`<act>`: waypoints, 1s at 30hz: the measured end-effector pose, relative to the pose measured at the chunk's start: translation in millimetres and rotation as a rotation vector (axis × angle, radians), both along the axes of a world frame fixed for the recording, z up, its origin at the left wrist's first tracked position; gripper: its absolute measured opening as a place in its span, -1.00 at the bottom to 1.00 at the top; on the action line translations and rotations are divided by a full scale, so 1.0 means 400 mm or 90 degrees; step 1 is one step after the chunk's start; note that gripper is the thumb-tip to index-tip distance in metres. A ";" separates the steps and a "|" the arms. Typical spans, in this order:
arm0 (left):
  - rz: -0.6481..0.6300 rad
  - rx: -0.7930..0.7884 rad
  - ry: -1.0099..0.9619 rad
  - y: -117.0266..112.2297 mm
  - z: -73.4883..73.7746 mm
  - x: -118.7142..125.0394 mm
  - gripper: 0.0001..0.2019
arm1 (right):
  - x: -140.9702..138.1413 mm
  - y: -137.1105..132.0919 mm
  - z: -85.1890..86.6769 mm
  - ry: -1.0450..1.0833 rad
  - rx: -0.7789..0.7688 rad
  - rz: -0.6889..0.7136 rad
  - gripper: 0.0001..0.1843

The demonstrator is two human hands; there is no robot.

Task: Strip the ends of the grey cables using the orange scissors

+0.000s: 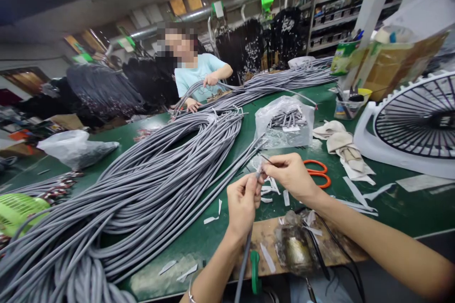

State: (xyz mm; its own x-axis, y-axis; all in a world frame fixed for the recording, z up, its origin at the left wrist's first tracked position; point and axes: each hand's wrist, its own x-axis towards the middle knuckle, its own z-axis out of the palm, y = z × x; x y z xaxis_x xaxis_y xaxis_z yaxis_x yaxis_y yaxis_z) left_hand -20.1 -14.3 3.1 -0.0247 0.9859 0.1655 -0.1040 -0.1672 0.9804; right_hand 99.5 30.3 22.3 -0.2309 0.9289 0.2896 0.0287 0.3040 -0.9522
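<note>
Head view: left hand (243, 206) clamped on grey cable (244, 258), tip up toward pinched right hand (293, 177)

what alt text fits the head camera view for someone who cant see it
Two hands work at the end of a grey cable: the left hand grips it while the right hand pinches a thin dark strand at its tip. Heaps of grey cable lie across a green workbench, and a co-worker opposite handles more.
</note>
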 end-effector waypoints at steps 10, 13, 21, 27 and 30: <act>-0.101 -0.095 -0.127 0.002 0.007 -0.005 -0.66 | 0.023 0.017 0.012 0.149 -0.022 -0.016 -0.63; 0.076 0.008 0.033 -0.005 0.003 -0.003 -0.70 | 0.030 0.001 0.012 -0.018 0.156 -0.161 -0.74; 0.234 0.175 0.286 -0.015 -0.009 -0.001 -0.84 | 0.025 -0.022 0.011 -0.178 0.271 -0.069 -0.88; 0.253 0.189 0.369 -0.014 -0.009 0.004 -0.87 | 0.013 -0.034 0.005 -0.178 0.286 -0.137 -0.86; 0.180 0.131 0.272 -0.014 -0.007 0.007 -0.81 | 0.005 -0.027 -0.005 -0.126 0.188 -0.123 -0.84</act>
State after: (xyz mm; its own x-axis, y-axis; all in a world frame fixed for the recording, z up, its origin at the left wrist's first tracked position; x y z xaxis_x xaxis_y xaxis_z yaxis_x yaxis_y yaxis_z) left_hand -17.4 -19.8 0.3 -0.1719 0.8972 0.4067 0.3723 -0.3230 0.8701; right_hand 101.7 19.4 20.2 -0.1373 0.8445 0.5176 0.2861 0.5341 -0.7956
